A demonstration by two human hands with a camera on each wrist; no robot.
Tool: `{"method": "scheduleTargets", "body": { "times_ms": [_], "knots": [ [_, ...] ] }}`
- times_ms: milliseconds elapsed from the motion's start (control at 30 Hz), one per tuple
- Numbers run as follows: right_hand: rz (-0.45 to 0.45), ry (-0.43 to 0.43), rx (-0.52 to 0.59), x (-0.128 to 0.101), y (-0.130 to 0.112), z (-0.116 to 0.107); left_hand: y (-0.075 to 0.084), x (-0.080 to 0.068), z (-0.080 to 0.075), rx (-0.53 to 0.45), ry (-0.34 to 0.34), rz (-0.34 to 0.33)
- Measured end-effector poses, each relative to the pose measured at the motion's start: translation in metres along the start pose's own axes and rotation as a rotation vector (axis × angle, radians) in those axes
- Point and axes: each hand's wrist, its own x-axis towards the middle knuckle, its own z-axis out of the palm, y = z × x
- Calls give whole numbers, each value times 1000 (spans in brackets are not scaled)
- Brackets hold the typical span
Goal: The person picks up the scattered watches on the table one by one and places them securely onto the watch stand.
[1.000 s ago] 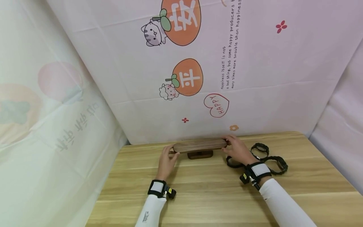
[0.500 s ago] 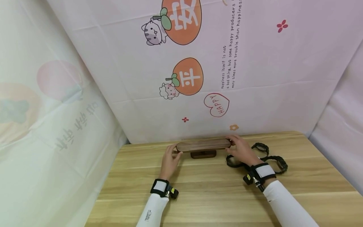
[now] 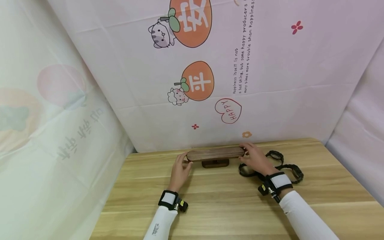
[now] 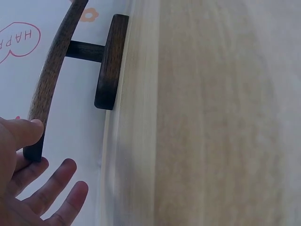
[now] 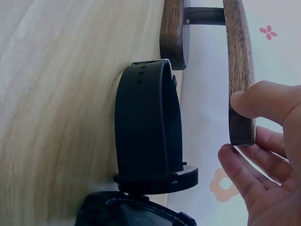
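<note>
The dark walnut stand with a long curved top bar on a short post and oval foot (image 3: 215,156) stands at the far edge of the light wooden table (image 3: 228,206), close to the hanging cartoon-printed cloth (image 3: 270,83). Over the last second it has slid a little to the person's right along that edge and has now come to rest: between half a second ago and this moment it holds the same spot. That suggests the shifting is over and the stand is being steadied where it will stay.

The left hand (image 3: 180,168) holds the bar's left end, thumb on top and the other fingers spread loosely below it, as the left wrist view shows (image 4: 33,134). The right hand (image 3: 255,159) pinches the bar's right end between thumb and fingers (image 5: 263,101). Both grips have stayed as they were.

Just right of the stand's foot, a black rubber-strapped watch (image 5: 148,127) lies on its side under the right hand; two more black watches (image 3: 285,163) lie further right of the stand.
</note>
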Motion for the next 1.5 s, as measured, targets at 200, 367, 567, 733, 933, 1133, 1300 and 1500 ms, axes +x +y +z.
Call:
{"method": "scheduleTargets", "body": {
  "times_ms": [200,367,567,733,933,1133,1300,1500],
  "knots": [
    [-20,-20,17,0,-1,-3,1,-1,-5,12,-59,-31],
    [3,-36,30,-4,-2,-14,4,-4,-9,0,-79,-54],
    [-30,-3,-20,-10,-3,-24,5,-6,-13,-1,-37,-64],
    [-44,3,-39,-17,-1,-26,7,-9,-14,1,5,-103],
    [-66,-50,-55,-30,0,-27,8,-16,-11,-4,5,-117],
    [-102,-89,-88,-42,5,-27,7,-25,-5,-51,-56,-57],
    [-88,-97,-81,-48,10,-22,10,-30,-2,-79,-105,-26],
    [-71,-94,-66,-52,11,-16,15,-37,4,-106,-167,-30]
  ]
}}
